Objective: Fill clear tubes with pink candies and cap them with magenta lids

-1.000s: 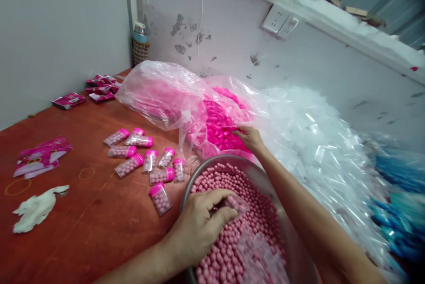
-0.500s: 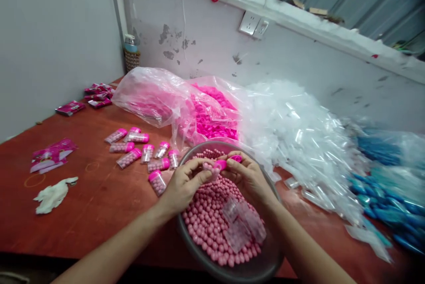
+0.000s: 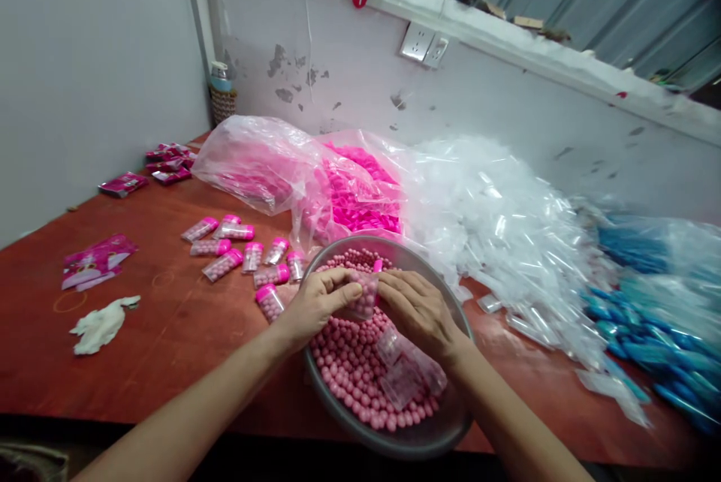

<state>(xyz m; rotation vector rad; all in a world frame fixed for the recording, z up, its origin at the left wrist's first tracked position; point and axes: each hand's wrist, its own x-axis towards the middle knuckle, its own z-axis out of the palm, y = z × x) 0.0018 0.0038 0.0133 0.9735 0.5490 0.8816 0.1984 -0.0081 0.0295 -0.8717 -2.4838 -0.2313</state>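
Note:
Above the basin, my left hand (image 3: pixel 318 305) grips a small clear bottle (image 3: pixel 363 298) full of pink beads, lying roughly sideways. The fingers of my right hand (image 3: pixel 420 309) are closed around the bottle's bright pink cap (image 3: pixel 378 266), which shows only as a sliver above them. Whether the cap is fully seated on the neck is hidden. Beneath both hands, a grey basin (image 3: pixel 338 418) holds loose pink beads (image 3: pixel 360 381). Several clear empty-looking containers (image 3: pixel 402 384) rest on the beads, below my right hand.
Several filled pink-capped bottles (image 3: pixel 224 264) lie left of the basin. Behind it are a plastic bag of pink caps (image 3: pixel 363 193) and a heap of clear bottles (image 3: pixel 507 219). Blue pieces (image 3: pixel 647 347) lie far right. A white rag (image 3: pixel 101 326) and printed packets (image 3: pixel 98 263) are at left.
The bottle has turned so its bead-filled side faces me. My right hand has rolled over the cap, covering most of it; before, the open pink cap showed between its fingers.

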